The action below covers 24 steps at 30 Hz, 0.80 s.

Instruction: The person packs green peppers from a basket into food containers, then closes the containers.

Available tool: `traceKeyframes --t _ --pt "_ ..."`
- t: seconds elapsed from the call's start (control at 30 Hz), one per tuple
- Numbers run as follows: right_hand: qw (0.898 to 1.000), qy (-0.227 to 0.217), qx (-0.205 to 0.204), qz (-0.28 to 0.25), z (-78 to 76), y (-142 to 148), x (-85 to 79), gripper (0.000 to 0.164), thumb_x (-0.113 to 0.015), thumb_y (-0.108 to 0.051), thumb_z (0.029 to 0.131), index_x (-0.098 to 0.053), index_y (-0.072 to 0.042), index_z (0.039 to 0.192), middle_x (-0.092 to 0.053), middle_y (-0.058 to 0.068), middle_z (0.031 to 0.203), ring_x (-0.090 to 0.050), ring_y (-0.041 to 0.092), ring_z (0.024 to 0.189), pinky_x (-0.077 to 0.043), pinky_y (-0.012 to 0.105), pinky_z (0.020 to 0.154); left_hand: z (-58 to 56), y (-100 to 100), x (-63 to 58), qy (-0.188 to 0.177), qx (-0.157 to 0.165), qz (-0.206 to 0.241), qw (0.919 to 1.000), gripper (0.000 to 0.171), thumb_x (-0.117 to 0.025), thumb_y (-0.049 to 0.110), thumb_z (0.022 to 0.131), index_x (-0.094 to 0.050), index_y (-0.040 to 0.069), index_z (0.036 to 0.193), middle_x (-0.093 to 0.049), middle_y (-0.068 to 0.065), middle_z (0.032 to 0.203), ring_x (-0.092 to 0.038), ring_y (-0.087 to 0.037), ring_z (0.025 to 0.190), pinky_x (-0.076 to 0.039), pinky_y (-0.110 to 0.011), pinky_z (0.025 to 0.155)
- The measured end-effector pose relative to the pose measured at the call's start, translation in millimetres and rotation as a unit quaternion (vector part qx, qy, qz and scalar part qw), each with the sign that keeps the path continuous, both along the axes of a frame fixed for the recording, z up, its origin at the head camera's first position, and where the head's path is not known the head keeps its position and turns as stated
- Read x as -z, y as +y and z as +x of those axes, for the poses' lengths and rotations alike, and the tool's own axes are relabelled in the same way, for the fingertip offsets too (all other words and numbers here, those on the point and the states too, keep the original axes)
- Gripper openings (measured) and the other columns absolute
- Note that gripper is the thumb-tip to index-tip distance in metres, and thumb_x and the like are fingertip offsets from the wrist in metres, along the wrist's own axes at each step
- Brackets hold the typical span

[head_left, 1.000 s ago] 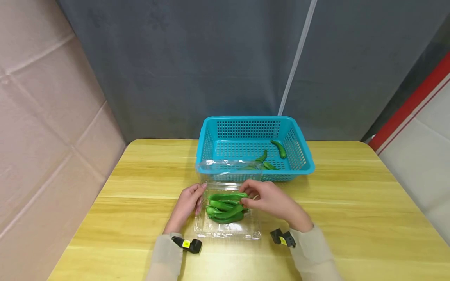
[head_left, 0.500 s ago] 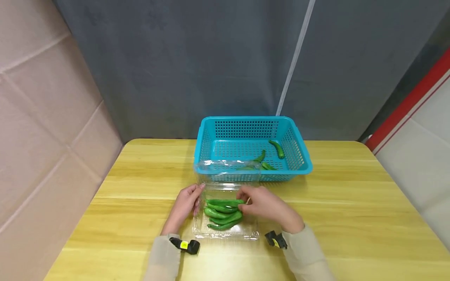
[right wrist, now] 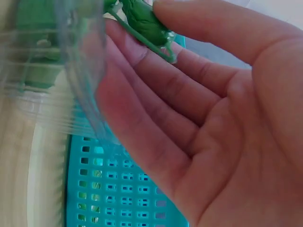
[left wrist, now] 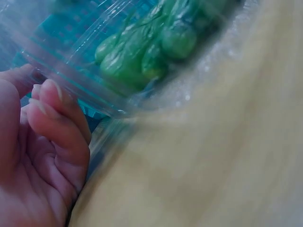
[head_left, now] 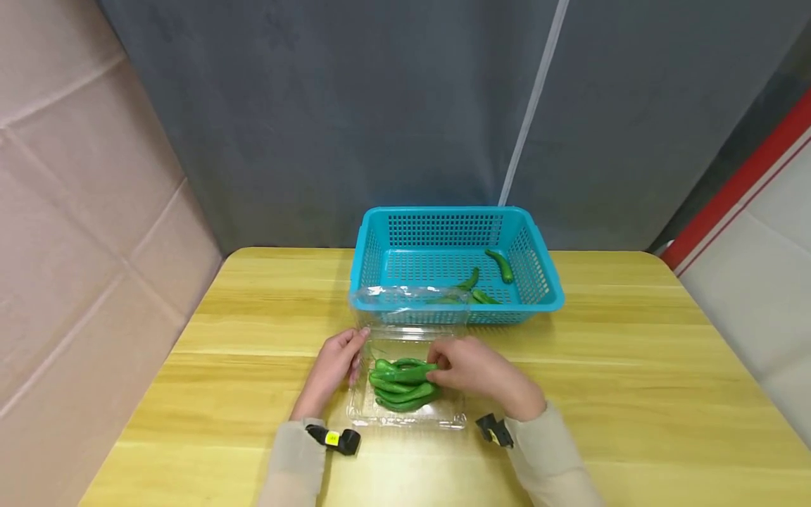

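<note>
Green pepper, pinched with right hand; see stem only from right wrist. Pinching box with left hand.

Your green peppers, lined up half a second ago, now bunch closer. The pepper in your right hand now sits across others.

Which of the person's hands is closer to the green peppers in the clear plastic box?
The right hand: it pinches one of the green peppers by its end. The left hand holds the clear plastic box at its left side.
</note>
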State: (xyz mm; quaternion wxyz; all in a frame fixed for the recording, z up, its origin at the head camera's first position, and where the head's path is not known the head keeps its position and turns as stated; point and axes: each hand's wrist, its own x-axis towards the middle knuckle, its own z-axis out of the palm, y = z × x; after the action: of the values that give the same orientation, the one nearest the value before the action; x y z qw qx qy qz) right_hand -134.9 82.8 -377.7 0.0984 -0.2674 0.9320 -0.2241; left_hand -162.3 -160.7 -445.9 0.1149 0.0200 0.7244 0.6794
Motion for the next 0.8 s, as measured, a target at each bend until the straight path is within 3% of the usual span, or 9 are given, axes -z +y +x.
traceKeyframes --t 0.4,0.8 --pt "1.000 0.002 -0.005 0.015 1.7 -9 5.9 0.013 -0.066 -0.030 0.079 -0.064 -0.018 0.076 -0.052 -0.015 0.064 -0.046 0.003 0.056 -0.042 0.019 0.053 0.0 0 -1.2 0.006 0.007 -0.004 1.0000 0.040 -0.050 0.034 0.091 -0.043 0.001 0.069 -0.041 -0.005 0.051 -0.037 -0.014 0.035 -0.034 -0.029 0.032" --pt "0.999 0.008 -0.017 0.028 2.8 -14 8.8 0.011 -0.068 -0.028 0.078 -0.064 -0.018 0.081 -0.049 -0.014 0.060 -0.043 0.003 0.053 -0.039 0.022 0.054 -1.3 0 0.8 0.006 0.001 -0.013 0.9999 0.042 -0.050 0.035 0.091 -0.043 -0.001 0.070 -0.041 -0.005 0.052 -0.037 -0.013 0.035 -0.034 -0.027 0.032"
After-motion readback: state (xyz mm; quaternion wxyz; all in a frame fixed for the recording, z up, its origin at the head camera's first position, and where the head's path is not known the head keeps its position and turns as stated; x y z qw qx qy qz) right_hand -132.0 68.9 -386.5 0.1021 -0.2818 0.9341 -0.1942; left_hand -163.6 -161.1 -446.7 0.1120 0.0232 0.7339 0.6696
